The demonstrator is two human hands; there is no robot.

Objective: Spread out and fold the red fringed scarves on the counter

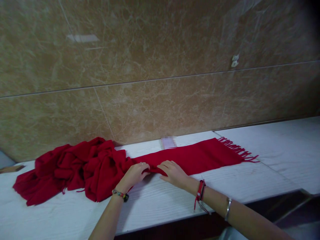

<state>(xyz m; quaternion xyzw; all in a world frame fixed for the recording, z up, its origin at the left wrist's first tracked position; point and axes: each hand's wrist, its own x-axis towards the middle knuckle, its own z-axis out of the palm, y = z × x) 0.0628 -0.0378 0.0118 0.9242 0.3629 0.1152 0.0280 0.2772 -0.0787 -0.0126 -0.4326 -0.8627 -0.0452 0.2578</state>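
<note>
head feed, watching from my end. the red scarf (127,162) lies lengthwise along a white table (156,203), close to the wall (160,110). its left part is heaped in loose, overlapping folds; its right part runs out flat and ends in a fringe (237,150), the strands splayed over the tabletop.

both of the person's hands are on the scarf near its middle, where the heap gives way to the flat stretch. i read the left hand (136,172) as closed on the near edge, cloth between thumb and fingers. the right hand (173,172) is just beside it, also closed on that edge, fingers lying over the cloth and thumb on the near side. the hands do not touch each other; i cannot tell how hard either one presses.

wrists: beaded bracelet (120,195) on the left; red cord bracelet (200,191) on the right, silver bangle (228,209) farther up that arm.

behind the flat stretch, a small pale item (168,142), blurred, so i can't name it. brown piece (12,169) at far left, beyond the heap. wall is brown, marbled, with a small white fitting (235,61) high on the right.
</note>
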